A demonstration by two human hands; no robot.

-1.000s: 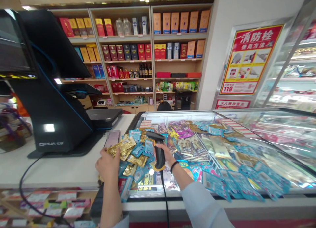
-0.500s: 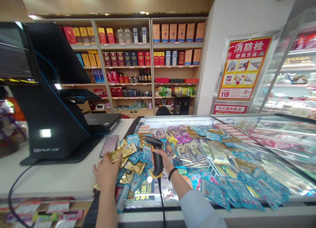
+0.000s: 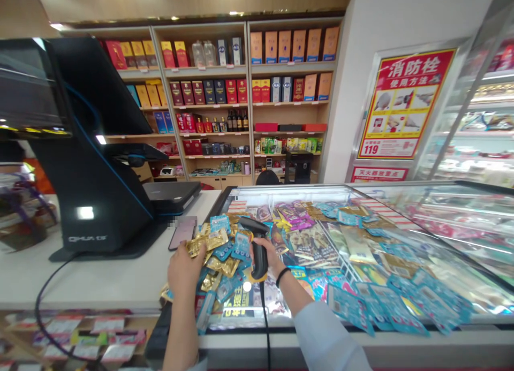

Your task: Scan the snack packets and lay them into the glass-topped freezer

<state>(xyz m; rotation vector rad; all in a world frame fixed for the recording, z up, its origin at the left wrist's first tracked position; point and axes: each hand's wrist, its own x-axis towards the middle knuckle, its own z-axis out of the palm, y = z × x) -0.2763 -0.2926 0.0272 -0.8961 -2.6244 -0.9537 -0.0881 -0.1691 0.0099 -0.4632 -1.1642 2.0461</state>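
My left hand [image 3: 185, 269] has its fingers closed on a gold packet [image 3: 195, 246] at the left edge of a pile. Wrapped round the handle of a black barcode scanner [image 3: 260, 257] is my right hand [image 3: 272, 257]. The scanner's head points left over the pile, and its cable [image 3: 265, 317] runs down to the front edge. Gold packets [image 3: 228, 267] and blue packets [image 3: 242, 246] lie heaped between and under my hands. Just beyond my left hand, a phone [image 3: 183, 233] rests on the white counter [image 3: 132, 285].
A black register [image 3: 108, 199] stands at the left. To the right, blue packets [image 3: 349, 307] overhang the front of the glass-topped case [image 3: 277, 324], with more packets spread behind. Shelves of boxes [image 3: 249, 106] line the back wall.
The whole view has shifted slightly, so most things sit a little further right. Both hands keep their holds on the gold packet and the scanner.
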